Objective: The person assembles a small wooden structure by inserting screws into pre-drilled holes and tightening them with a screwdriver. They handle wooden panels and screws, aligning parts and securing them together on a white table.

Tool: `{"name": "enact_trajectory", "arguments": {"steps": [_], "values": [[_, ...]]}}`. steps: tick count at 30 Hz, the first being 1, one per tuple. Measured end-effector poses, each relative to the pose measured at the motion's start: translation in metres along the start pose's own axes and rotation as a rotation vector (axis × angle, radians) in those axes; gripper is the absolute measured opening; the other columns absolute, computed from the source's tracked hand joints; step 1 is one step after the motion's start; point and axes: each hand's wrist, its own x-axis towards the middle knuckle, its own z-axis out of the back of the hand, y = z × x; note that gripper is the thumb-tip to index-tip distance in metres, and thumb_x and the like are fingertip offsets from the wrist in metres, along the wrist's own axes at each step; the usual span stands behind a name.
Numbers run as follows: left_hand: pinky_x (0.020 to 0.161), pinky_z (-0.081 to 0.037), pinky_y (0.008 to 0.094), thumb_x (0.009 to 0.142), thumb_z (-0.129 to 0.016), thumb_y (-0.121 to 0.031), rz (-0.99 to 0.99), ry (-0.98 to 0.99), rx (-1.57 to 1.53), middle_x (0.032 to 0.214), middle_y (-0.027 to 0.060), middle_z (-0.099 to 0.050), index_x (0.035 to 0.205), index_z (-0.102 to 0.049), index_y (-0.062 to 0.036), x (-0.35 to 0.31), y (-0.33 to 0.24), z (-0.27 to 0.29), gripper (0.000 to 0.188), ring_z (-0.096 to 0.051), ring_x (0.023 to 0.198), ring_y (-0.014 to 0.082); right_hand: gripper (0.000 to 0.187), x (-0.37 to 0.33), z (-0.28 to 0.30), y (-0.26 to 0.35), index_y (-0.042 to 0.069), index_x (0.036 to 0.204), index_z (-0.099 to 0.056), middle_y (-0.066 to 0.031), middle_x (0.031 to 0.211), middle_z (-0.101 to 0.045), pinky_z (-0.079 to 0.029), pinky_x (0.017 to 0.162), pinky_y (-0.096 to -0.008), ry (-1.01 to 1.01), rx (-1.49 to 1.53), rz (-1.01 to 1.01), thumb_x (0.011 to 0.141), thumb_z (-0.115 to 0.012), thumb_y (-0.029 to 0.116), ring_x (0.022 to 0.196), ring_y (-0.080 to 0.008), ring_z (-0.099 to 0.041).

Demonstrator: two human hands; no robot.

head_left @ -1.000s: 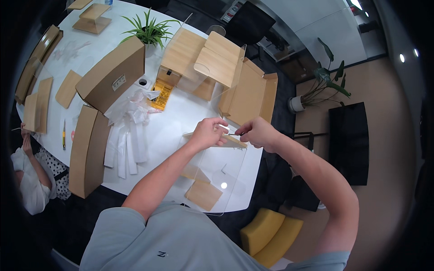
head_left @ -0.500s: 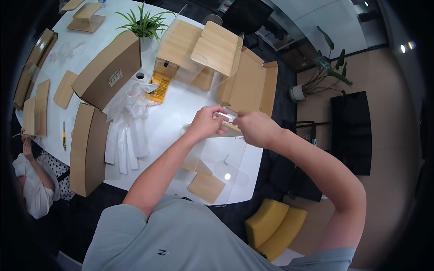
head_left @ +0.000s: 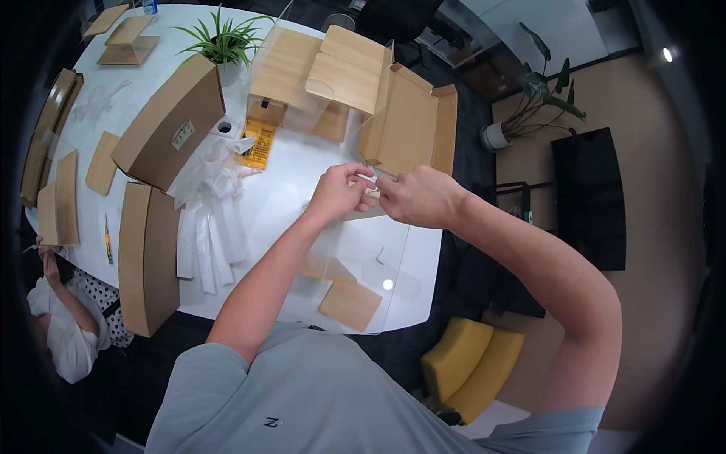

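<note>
My left hand (head_left: 340, 195) and my right hand (head_left: 420, 197) meet above the near part of the white table (head_left: 283, 170). Their fingertips pinch a small whitish piece (head_left: 372, 180), mostly hidden by the fingers; its kind is too small to tell. Below them a clear panel (head_left: 393, 303) reaches over the table's front edge. A bent hex key (head_left: 380, 255) lies there, with a light wooden board (head_left: 350, 306) close by. Just beyond my right hand is an open cardboard box (head_left: 408, 113).
Wood and clear-panel stands (head_left: 344, 72) rise at the back. To the left are closed cardboard boxes (head_left: 170, 125), plastic wrapping (head_left: 215, 204), a yellow card (head_left: 259, 141), a tape roll (head_left: 224, 127) and a yellow-handled screwdriver (head_left: 107, 240). A co-worker (head_left: 64, 325) sits at far left.
My hands have drawn slightly closer together, and less of the small shiny whitish piece shows between them. The whole view has shifted a little.
</note>
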Motion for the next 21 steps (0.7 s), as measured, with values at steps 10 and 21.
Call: {"name": "enact_trajectory", "arguments": {"steps": [10, 21], "values": [[0.074, -0.064, 0.0269, 0.098, -0.050, 0.002, 0.015, 0.018, -0.059, 0.114, 0.0169, -0.071, 0.128, -0.059, 0.0051, 0.000, 0.003, -0.001, 0.032, -0.076, 0.085, 0.0206, 0.019, 0.016, -0.019, -0.019, 0.002, 0.094, -0.079, -0.0169, 0.077, -0.073, -0.055, 0.063, -0.0383, 0.032, 1.187, -0.771, 0.080, -0.066, 0.006, 0.069, -0.0268, -0.070], [0.073, -0.064, 0.0269, 0.099, -0.049, 0.003, 0.012, -0.002, -0.037, 0.110, 0.0141, -0.072, 0.126, -0.063, 0.0036, -0.004, -0.001, 0.000, 0.030, -0.075, 0.086, 0.0183, 0.008, -0.002, -0.006, 0.005, 0.001, 0.088, -0.070, -0.0123, 0.094, -0.064, -0.061, 0.065, -0.0380, -0.009, 0.011, 0.007, 0.081, -0.069, 0.004, 0.082, -0.0272, -0.071]]}}
